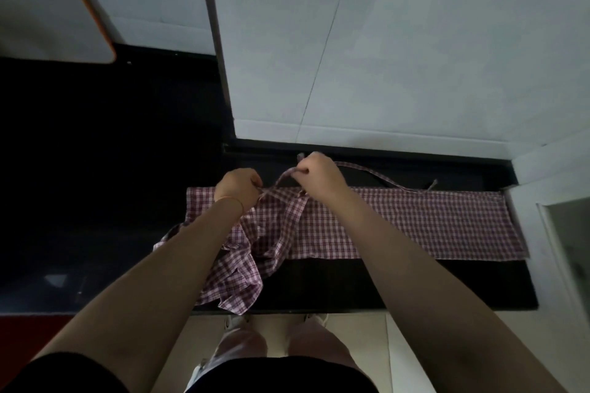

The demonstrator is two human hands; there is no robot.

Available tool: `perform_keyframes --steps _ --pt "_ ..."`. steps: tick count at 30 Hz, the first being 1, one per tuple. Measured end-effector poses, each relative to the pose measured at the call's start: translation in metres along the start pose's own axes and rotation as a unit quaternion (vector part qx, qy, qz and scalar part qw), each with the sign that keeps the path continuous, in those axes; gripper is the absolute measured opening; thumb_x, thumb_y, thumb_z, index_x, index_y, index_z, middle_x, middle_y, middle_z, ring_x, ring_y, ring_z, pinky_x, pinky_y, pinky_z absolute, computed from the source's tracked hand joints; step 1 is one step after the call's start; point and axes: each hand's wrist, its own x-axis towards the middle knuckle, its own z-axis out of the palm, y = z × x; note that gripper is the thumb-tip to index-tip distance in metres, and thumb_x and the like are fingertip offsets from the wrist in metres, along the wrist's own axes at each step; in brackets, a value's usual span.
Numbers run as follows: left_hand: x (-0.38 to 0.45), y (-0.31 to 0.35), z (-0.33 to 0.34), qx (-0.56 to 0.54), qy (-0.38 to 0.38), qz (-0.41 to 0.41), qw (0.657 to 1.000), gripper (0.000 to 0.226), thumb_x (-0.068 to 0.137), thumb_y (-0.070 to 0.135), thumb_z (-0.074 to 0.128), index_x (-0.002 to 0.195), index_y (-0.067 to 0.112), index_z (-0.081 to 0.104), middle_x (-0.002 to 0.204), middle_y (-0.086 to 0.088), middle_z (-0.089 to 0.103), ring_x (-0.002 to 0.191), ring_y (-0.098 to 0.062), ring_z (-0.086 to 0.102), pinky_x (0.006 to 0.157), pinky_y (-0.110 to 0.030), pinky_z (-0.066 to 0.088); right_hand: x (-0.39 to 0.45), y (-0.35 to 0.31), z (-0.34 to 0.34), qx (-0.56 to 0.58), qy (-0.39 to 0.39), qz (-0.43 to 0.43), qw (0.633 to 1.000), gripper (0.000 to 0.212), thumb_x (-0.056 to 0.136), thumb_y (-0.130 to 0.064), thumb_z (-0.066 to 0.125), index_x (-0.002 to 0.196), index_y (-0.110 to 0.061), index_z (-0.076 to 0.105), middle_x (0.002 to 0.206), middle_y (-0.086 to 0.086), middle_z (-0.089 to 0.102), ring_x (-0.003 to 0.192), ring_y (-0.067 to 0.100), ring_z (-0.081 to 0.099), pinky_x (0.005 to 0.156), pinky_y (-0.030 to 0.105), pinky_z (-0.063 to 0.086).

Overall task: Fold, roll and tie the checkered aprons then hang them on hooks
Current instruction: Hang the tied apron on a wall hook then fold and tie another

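The apron (399,223) lies folded into a long strip on the black counter (415,284), its far edge running close along the counter's back edge under the white wall (399,57). Its right end stops just short of the counter's right edge. Its left part is bunched and crumpled, and a loose flap reaches the counter's front edge, slightly overhanging it.

Both hands work over the apron's far edge, left of its middle. The left hand (238,185) is curled, pinching a strap (281,180) at its fingertips; a thin bracelet (231,199) sits on that wrist. The right hand (317,174) is closed around the same strap, lifted just above the cloth, so the strap arches between the two fists. From the right hand a second length of strap (376,174) trails along the back edge towards the apron's right end.

In front of the apron a bare band of counter stays open. Left of the apron the counter stretches dark to a white board (48,3) with an orange rim.
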Motion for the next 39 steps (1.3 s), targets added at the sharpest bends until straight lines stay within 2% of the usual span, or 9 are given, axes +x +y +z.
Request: perform_keyframes --steps 4,7,9,11,16,20,24,30,39 --pt "0.000 0.018 0.011 0.106 0.065 0.016 0.992 0.023 0.095 0.018 0.053 0.112 0.022 0.068 0.121 -0.011 0.055 0.112 -0.030 0.051 0.096 -0.041 0.045 0.002 0.059 -0.028 0.208 0.109 0.260 0.936 0.023 0.093 -0.031 0.065 0.085 -0.011 0.075 0.091 0.007 0.069 0.072 0.016 0.060 0.078 0.037 0.056" --pt "-0.008 0.039 0.026 0.030 0.103 0.051 0.993 0.018 0.095 0.020 0.050 0.097 0.014 0.067 0.104 -0.006 0.058 0.084 -0.023 0.056 0.068 -0.033 0.046 0.000 0.097 -0.057 0.503 0.214 0.429 0.719 0.030 0.101 -0.024 0.055 0.115 0.000 0.066 0.085 0.012 0.065 0.063 0.018 0.058 0.061 0.037 0.057" --pt "-0.013 0.054 0.043 0.017 0.104 0.084 0.991 0.015 0.094 0.026 0.054 0.088 0.015 0.062 0.094 -0.002 0.056 0.074 -0.019 0.054 0.060 -0.028 0.038 0.000 0.116 -0.064 0.567 0.269 0.423 0.654 0.053 0.101 -0.032 0.053 0.146 -0.006 0.041 0.123 0.015 0.063 0.089 0.024 0.066 0.075 0.039 0.058" --pt "-0.016 0.068 0.059 0.021 0.102 0.112 0.988 0.016 0.092 0.031 0.058 0.087 0.016 0.059 0.091 0.000 0.055 0.076 -0.019 0.055 0.059 -0.028 0.035 -0.004 0.123 -0.063 0.516 0.300 0.400 0.695 0.071 0.100 -0.032 0.054 0.158 -0.015 0.016 0.148 0.011 0.047 0.121 0.030 0.056 0.100 0.043 0.048" --pt "-0.013 0.080 0.091 0.126 0.033 0.110 0.985 0.038 0.089 0.038 0.064 0.115 0.017 0.048 0.111 -0.003 0.048 0.104 -0.023 0.051 0.073 -0.033 0.042 -0.018 0.129 -0.031 0.291 0.168 0.278 0.900 0.024 0.098 -0.011 0.047 0.114 -0.015 0.065 0.112 0.008 0.068 0.083 0.019 0.063 0.071 0.034 0.051" --pt "-0.006 0.071 0.097 0.100 0.064 0.076 0.990 0.033 0.089 0.022 0.060 0.121 0.017 0.050 0.117 -0.005 0.055 0.112 -0.024 0.049 0.094 -0.039 0.043 -0.017 0.124 -0.007 0.183 0.032 0.155 0.970 0.030 0.102 -0.013 0.044 0.125 -0.019 0.064 0.122 0.002 0.063 0.078 0.013 0.062 0.065 0.027 0.048" --pt "0.000 0.066 0.095 0.020 0.073 0.064 0.995 0.019 0.092 0.015 0.055 0.111 0.013 0.057 0.104 -0.006 0.060 0.103 -0.026 0.051 0.083 -0.033 0.041 -0.002 0.111 0.009 0.106 -0.014 0.053 0.993 0.034 0.105 -0.024 0.046 0.136 -0.018 0.057 0.133 0.005 0.061 0.118 0.022 0.058 0.095 0.033 0.047" --pt "0.007 0.066 0.089 0.027 0.063 0.049 0.997 0.014 0.091 0.011 0.056 0.097 0.016 0.045 0.087 -0.004 0.058 0.082 -0.022 0.053 0.068 -0.031 0.037 0.013 0.112 0.018 0.080 -0.004 0.069 0.994 0.016 0.102 -0.026 0.052 0.095 -0.016 0.061 0.086 -0.001 0.063 0.080 0.018 0.063 0.065 0.033 0.049" --pt "0.006 0.081 0.099 0.080 0.051 0.014 0.995 0.036 0.087 0.026 0.062 0.119 0.018 0.050 0.119 -0.008 0.050 0.112 -0.027 0.046 0.092 -0.041 0.042 -0.001 0.187 -0.049 0.297 0.105 0.264 0.912 0.026 0.104 -0.025 0.048 0.104 -0.005 0.065 0.079 0.007 0.070 0.060 0.018 0.067 0.065 0.035 0.058"
